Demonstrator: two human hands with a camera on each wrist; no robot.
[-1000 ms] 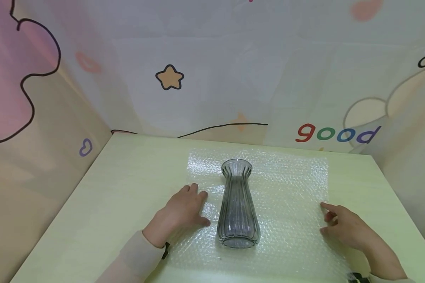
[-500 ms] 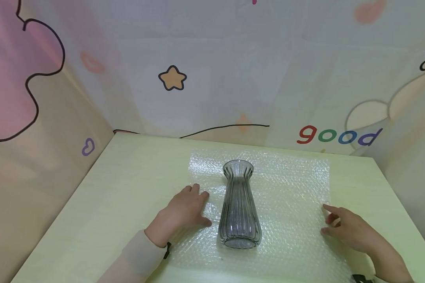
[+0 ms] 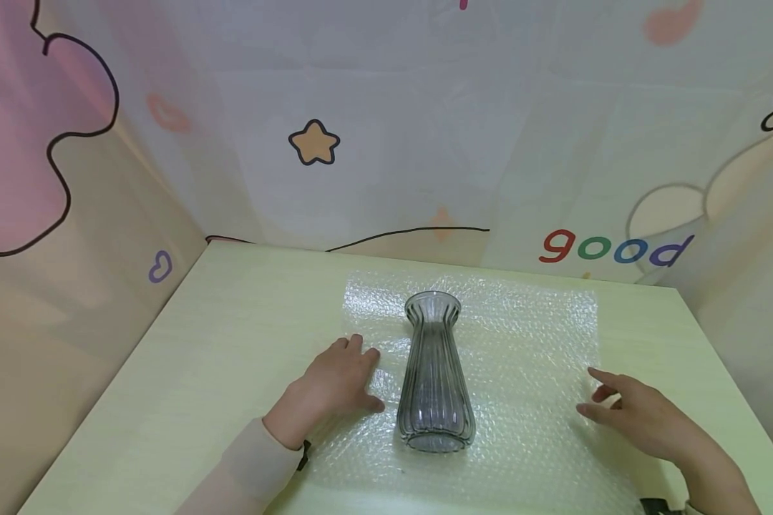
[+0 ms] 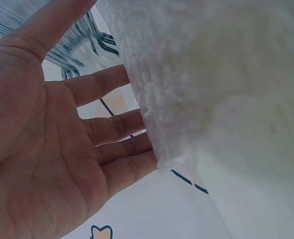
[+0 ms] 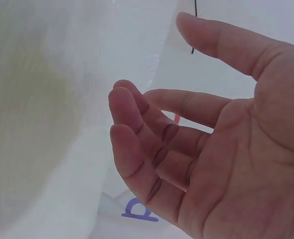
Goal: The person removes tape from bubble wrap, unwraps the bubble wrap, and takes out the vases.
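A ribbed, smoky-grey glass vase (image 3: 434, 379) lies on its side on a sheet of clear bubble wrap (image 3: 528, 343), its flared mouth toward the back wall. At the sheet's left edge, my left hand (image 3: 336, 375) rests with fingers spread. The left wrist view has those fingertips against the edge of the bubble wrap (image 4: 181, 74), and part of the vase (image 4: 74, 50) shows past the thumb. Over the sheet's right edge, my right hand (image 3: 640, 415) is held with loosely bent fingers and the thumb apart. Nothing is between them in the right wrist view.
The pale green tabletop (image 3: 232, 343) extends on both sides of the sheet. Behind it hangs a printed cloth backdrop (image 3: 399, 143), with more cloth along the left and right sides.
My right thumb has moved away from the fingers, and the right hand has come off the sheet's edge. The left hand and the vase stay in place.
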